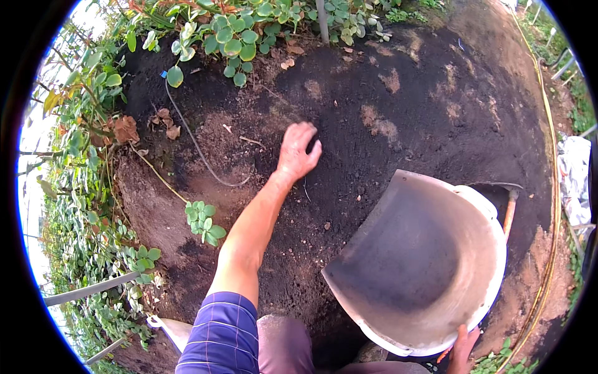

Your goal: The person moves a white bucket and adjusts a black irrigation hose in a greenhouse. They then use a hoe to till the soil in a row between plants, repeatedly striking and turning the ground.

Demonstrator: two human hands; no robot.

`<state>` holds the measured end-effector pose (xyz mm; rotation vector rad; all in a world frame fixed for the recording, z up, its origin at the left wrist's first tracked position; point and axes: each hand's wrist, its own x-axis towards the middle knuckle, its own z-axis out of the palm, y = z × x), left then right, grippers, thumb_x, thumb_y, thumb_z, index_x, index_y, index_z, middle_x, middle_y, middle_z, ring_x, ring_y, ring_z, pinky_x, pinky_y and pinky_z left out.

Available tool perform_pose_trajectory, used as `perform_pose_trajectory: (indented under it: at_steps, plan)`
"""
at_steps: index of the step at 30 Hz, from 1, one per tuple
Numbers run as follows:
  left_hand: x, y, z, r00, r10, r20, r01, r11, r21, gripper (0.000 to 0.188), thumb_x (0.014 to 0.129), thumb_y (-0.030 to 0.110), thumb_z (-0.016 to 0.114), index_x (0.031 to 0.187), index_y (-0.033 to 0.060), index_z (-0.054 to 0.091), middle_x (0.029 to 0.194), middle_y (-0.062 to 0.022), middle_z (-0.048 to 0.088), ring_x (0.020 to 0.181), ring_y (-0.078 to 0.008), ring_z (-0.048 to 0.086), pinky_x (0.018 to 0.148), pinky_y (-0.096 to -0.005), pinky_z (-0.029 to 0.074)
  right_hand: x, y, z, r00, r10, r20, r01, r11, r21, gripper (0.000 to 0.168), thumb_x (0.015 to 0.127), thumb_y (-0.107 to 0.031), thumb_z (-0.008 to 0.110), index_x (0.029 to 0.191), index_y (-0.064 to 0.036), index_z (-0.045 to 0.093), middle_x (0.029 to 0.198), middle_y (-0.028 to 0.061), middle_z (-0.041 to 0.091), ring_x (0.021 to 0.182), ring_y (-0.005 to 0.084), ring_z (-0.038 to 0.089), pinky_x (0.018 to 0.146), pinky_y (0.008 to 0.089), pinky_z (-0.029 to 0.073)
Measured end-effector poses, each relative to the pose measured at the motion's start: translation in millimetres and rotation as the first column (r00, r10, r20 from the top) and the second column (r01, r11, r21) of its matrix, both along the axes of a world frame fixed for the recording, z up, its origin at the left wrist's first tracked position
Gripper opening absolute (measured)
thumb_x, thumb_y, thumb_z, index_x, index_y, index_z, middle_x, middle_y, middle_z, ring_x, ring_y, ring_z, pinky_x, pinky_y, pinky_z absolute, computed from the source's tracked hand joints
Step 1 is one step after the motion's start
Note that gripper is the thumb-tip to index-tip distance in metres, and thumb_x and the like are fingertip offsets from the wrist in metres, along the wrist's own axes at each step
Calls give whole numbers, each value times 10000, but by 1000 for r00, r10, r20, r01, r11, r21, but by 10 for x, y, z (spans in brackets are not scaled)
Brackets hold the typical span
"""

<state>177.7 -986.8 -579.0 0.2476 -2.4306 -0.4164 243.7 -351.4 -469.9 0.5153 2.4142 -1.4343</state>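
My left hand (300, 148) reaches out over dark soil (341, 154), its thumb and fingers curled apart with nothing seen between them. At lower right, my right hand (462, 346) grips the rim of a large white plastic scoop-like tub (481, 285) with one side cut away. The tub's inside is smeared with dark soil and its wide mouth faces up and left. Behind the tub lies a tool with an orange-brown handle (510, 215) and a thin metal blade (495, 183), partly hidden by the tub.
Leafy bushes (233, 39) line the top and left. A thin grey tube (191, 133) curves over the soil, and a yellow hose (553, 187) runs down the right. A metal post (322, 21) stands at the top. A pale container (175, 329) is beside my left sleeve.
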Motion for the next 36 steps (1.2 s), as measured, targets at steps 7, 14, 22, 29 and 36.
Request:
perform_pose_trajectory:
  at_steps: [7,14,22,29,36]
  plan:
    - [488,718,-267,953,-197,230,162,973,163,289,817,136,601,1070,-4,611,1191,-162,578,1187,-300,492,1066,-432,313,-19,-95,-26,997,29,-68,-33,997,-64,417,696,-23,469,1092,102,512,989,119,573,867,201,547,802,300,434]
    - [1245,1409,-95,865,-388,319,85,738,669,329,897,126,534,1205,8,538,1184,-149,591,1154,-271,533,1027,-388,366,-23,60,-180,998,-69,4,69,986,-153,441,677,-9,477,1105,88,517,986,100,572,871,200,546,807,293,427]
    - [2219,1168,206,883,248,398,-456,651,607,357,885,211,591,615,11,468,519,1,430,513,-84,367,465,-317,337,16,255,505,983,-156,-98,143,982,-125,335,673,-80,557,987,37,537,853,58,513,771,165,494,697,276,408]
    - [2596,1086,277,844,121,522,-528,352,773,330,841,212,663,606,41,505,528,52,448,503,-45,394,455,-258,348,-229,498,1318,903,242,-356,-89,914,395,502,789,-164,578,1209,73,439,1071,157,544,942,207,515,844,329,418]
    - [2870,1211,758,882,-110,458,-378,414,828,158,756,61,686,891,-8,640,752,-43,638,682,-104,596,630,-256,471,-89,22,1639,967,68,-244,2,961,275,353,738,-80,552,1055,75,553,923,128,591,822,182,547,724,311,460]
